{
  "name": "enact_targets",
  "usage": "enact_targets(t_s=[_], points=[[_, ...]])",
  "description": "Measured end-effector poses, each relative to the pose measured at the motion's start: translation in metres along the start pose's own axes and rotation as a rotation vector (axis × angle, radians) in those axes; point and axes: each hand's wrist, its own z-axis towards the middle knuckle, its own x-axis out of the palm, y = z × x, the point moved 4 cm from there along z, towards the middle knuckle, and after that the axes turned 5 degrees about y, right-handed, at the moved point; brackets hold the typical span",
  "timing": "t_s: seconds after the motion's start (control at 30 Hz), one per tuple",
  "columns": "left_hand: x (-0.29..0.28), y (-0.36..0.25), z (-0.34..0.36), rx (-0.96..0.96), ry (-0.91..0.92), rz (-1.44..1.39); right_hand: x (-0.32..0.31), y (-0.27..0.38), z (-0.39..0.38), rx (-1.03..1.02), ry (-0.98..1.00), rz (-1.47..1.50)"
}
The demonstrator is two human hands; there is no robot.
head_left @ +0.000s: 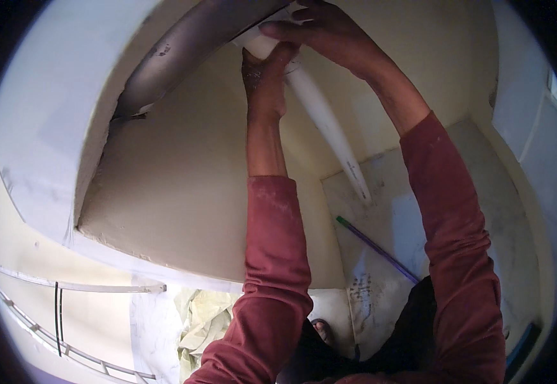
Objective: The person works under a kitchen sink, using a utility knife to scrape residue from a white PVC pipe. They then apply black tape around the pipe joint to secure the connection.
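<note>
A white pipe fitting (259, 46) sits high up, against the edge of a dark grey-brown surface (182, 54). My left hand (267, 80) is wrapped around the fitting from below, thumb towards the right. From the right, my right hand (329, 35) reaches over the same fitting, its fingers closed on it; part of them runs out at the upper edge. A long white plastic pipe (323, 115) slants from just beside my hands down to the floor. The joint between pipe and fitting is partly hidden by my hands.
A purple stick with a green tip (377, 246) lies on the floor (483, 192) near my legs. Cream walls (163, 192) close in around my arms. At the lower left are a metal ladder-like frame (67, 349) and a crumpled yellowish sheet (205, 320).
</note>
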Motion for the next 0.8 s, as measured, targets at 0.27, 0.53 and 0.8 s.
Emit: enact_targets(t_s=[0.27,0.53,0.8], points=[[0.001,0.004,0.002,-0.004,-0.042,0.064,-0.059,-0.050,0.010,0.231,-0.507,-0.124],[0.005,-0.003,-0.001,-0.005,-0.009,-0.013,0.018,0.035,0.002,-0.100,0.110,-0.130],[0.003,-0.001,0.004,0.021,0.016,-0.005,0.024,-0.006,0.032,-0.132,0.580,0.816]])
